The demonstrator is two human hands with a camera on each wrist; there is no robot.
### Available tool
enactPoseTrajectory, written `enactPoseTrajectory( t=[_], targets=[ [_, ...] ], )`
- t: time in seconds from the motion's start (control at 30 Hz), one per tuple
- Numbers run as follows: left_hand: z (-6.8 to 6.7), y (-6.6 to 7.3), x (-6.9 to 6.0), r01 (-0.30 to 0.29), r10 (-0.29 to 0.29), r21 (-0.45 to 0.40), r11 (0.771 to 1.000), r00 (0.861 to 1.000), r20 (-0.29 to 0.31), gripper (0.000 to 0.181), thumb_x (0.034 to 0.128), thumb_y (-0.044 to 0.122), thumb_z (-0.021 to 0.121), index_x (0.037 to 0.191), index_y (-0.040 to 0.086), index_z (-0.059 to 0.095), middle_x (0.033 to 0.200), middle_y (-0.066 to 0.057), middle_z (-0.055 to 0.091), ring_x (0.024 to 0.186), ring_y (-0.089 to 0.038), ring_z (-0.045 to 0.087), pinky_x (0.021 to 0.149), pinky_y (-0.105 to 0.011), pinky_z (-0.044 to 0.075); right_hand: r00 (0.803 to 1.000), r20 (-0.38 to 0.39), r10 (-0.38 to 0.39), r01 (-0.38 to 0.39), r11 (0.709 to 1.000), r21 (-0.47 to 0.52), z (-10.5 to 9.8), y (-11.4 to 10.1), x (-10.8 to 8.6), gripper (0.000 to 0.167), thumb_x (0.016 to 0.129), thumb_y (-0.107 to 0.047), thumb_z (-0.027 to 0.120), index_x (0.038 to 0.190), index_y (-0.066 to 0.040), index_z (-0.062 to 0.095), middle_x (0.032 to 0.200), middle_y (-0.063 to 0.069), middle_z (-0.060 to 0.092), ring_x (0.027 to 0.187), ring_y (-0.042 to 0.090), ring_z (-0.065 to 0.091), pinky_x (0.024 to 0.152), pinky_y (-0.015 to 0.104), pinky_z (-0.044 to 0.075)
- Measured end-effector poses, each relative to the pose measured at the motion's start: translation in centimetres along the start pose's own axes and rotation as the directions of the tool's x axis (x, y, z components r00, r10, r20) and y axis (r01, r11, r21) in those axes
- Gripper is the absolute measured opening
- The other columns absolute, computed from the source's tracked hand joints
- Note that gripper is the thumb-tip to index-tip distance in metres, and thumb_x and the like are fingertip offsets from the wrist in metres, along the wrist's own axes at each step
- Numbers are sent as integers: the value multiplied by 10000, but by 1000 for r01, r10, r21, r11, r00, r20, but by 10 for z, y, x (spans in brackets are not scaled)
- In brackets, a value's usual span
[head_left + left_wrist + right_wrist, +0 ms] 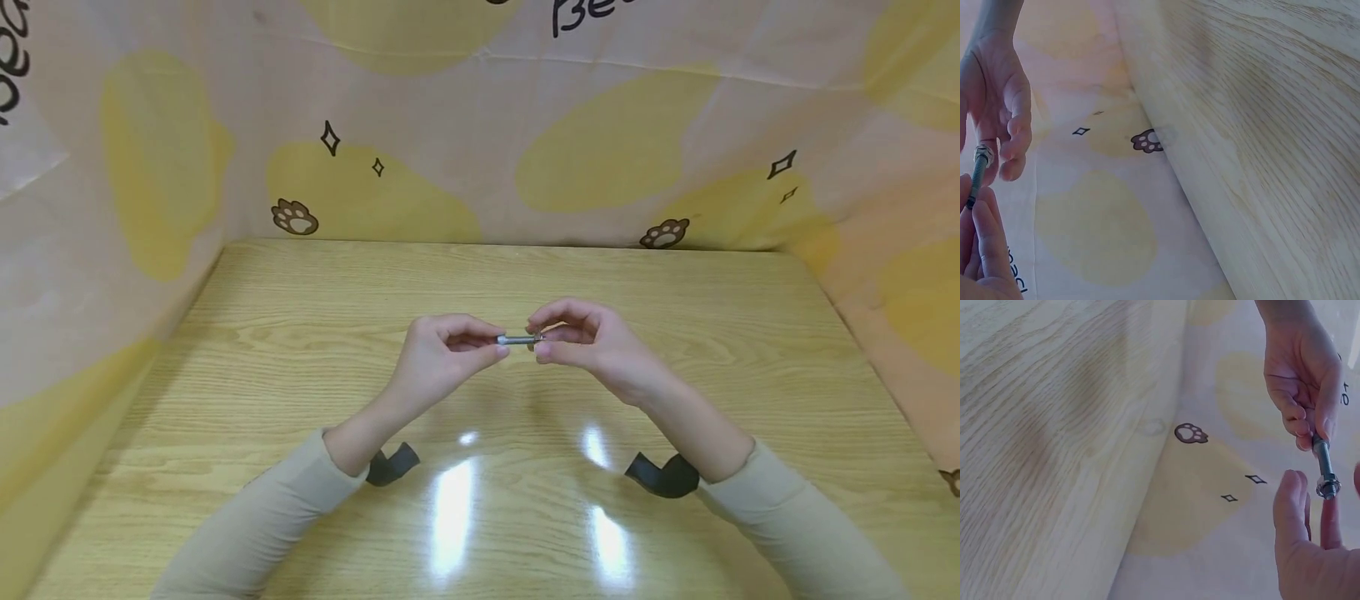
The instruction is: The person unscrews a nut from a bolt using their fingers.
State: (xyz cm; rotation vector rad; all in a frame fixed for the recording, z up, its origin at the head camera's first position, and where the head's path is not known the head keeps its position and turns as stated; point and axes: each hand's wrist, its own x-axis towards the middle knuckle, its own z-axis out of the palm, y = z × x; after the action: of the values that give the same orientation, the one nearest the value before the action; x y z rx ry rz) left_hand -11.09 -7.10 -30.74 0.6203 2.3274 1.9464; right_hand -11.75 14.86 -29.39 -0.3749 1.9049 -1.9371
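Observation:
A small metal bolt (519, 340) lies almost level between the two hands, above the table. My left hand (442, 354) pinches its left end between thumb and fingers, which hide that end. At the other end sits a nut (1329, 486) with what looks like a washer. My right hand (607, 354) is around this nut end, its thumb and fingers spread. In the right wrist view, the right thumb and one finger stand apart from the nut, while another finger (1330, 522) lies behind the bolt's tip; whether it touches cannot be told.
Below the hands is a wood-grain table (300, 292) with bright light reflections near its front. A patterned cloth (450, 150) with yellow patches and paw prints hangs along the back and both sides. Black straps (663, 477) show at both wrists.

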Motion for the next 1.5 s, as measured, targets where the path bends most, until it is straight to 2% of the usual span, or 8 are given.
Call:
enactPoseTrajectory(
  t=[0.2, 0.4, 0.67, 0.83, 1.07, 1.17, 1.33, 1.5],
  targets=[
    [0, 1, 0, -7, 7, -4, 1000, 1000, 3, 137, 780, 18, 735, 904, -31, 704, 847, -106, 698, 705, -162, 675, 650, -294, 574, 999, -34, 30, -30, 1000, -8, 1, 0, 1, 58, 915, -50, 570, 962, -33, 598, 851, 63, 615, 738, 148, 636, 750, 308, 559],
    [-1, 2, 0, -3, 4, -22, 1000, 1000, 11, 136, 781, 12, 733, 905, -36, 703, 852, -108, 695, 714, -170, 679, 661, -300, 574, 999, -27, -23, 23, 1000, 20, 0, -1, 2, 207, 818, 67, 629, 989, -46, 601, 972, 68, 610, 838, 151, 624, 800, 302, 543],
    [1, 2, 0, 0, 1, -25, 1000, 1000, 6, 135, 779, 9, 734, 902, -38, 703, 850, -112, 695, 710, -171, 677, 657, -299, 574, 999, -41, 28, -28, 1000, -8, 0, -1, 2, 41, 897, -45, 598, 929, -48, 623, 816, 59, 633, 715, 143, 642, 730, 310, 564],
    [0, 1, -1, 7, -7, -20, 1000, 1000, 12, 138, 779, 11, 734, 904, -36, 704, 849, -108, 695, 708, -170, 676, 654, -298, 574, 1000, -25, -13, 13, 1000, -3, -1, 0, -1, 207, 807, 58, 651, 956, -85, 629, 942, 36, 627, 843, 154, 628, 793, 301, 544],
    [1, -1, -2, -1, 1, -19, 1000, 1000, 10, 140, 777, 15, 736, 903, -38, 703, 850, -111, 695, 709, -167, 675, 655, -295, 574, 999, -15, 48, -47, 999, 9, 1, -1, 1, 100, 917, -68, 569, 984, 3, 594, 838, 77, 626, 719, 166, 645, 735, 325, 566],
    [1, -1, -2, -6, 7, -24, 1000, 1000, 15, 140, 780, 15, 734, 905, -39, 703, 849, -111, 695, 709, -168, 676, 654, -298, 574, 999, -2, 48, -48, 999, 15, 1, 0, 0, 56, 897, -25, 582, 948, -15, 604, 821, 66, 628, 715, 147, 637, 738, 309, 561],
    [1, 0, -3, -2, 2, -26, 1000, 1000, 18, 137, 780, 8, 732, 906, -40, 702, 852, -110, 694, 710, -167, 675, 655, -298, 574, 1000, 7, 20, -20, 1000, 11, -1, 0, -1, 217, 814, 62, 639, 991, -59, 603, 963, 77, 606, 819, 144, 638, 807, 312, 543],
    [1, 0, -2, -19, 20, -14, 1000, 1000, 5, 141, 781, 15, 733, 909, -35, 703, 852, -110, 695, 708, -162, 673, 651, -297, 574, 998, 25, 54, -55, 998, 41, -2, -1, 0, 91, 903, -63, 594, 993, -45, 595, 898, 95, 628, 753, 158, 648, 755, 315, 560]
  ],
)
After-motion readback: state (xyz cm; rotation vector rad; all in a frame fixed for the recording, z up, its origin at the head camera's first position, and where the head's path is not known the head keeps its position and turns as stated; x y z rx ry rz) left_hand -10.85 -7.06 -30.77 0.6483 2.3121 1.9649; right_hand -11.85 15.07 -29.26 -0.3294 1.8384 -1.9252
